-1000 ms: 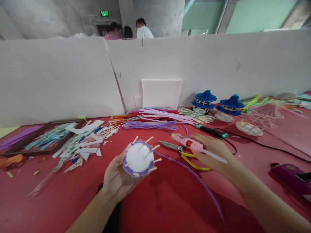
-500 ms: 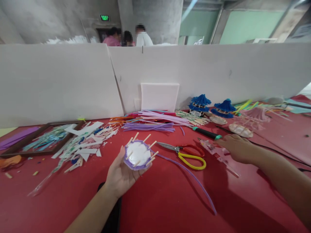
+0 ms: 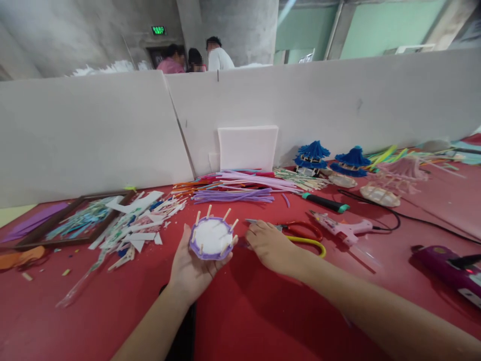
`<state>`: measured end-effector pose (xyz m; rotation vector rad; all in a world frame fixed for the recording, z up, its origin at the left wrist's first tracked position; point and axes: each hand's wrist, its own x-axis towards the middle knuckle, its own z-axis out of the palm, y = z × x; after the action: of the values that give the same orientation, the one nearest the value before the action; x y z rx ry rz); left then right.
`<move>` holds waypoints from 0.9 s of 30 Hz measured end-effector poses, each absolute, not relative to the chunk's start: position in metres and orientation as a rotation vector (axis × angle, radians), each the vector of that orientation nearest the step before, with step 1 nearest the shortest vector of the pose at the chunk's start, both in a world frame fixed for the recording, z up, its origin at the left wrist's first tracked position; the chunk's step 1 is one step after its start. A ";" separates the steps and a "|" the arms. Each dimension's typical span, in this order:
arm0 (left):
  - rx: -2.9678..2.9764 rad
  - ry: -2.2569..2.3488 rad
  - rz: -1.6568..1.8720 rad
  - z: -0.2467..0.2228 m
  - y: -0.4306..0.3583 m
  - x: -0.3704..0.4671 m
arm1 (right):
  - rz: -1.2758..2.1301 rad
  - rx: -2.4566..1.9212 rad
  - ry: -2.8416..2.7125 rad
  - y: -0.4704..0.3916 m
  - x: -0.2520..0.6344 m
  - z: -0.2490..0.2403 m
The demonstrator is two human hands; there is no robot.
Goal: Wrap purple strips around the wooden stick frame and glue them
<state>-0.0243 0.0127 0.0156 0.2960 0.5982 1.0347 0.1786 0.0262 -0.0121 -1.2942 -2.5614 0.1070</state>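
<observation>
My left hand (image 3: 193,273) holds a small white dish (image 3: 211,237) with a purple rim above a red table (image 3: 240,316), the palm cupped beneath it and fingers curled about its side. Half a second ago my right hand (image 3: 271,247) is down on the pink glue gun (image 3: 349,230); now that tool lies alone to the right, its nozzle aimed up and left, and the hand is back near the dish, in front of the scissors (image 3: 307,241). The purple strip seen earlier trailing off to the right is mostly hidden. My right fingers are bent downward just beside the dish; whether they pinch anything, I cannot tell. The dish sits at my left fingertips, tilted slightly, its white face turned up and toward me. Being round, it shows no clear long axis, but the pale sticks (image 3: 226,215) around its rim stand roughly upright, some leaning outward.
</observation>
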 end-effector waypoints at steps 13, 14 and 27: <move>0.415 0.655 1.003 0.017 0.005 -0.014 | 0.229 -1.344 -1.993 0.030 0.198 -0.016; 0.417 0.669 1.004 0.018 0.004 -0.013 | 0.255 -1.323 -1.982 0.030 0.199 -0.015; 0.461 0.713 0.918 0.012 0.006 -0.018 | 0.442 -1.352 -1.851 0.025 0.197 -0.011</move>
<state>-0.0177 0.0056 0.0116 0.4605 0.7134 0.9183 0.1968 0.0253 -0.0113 -1.3521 -1.8511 0.4416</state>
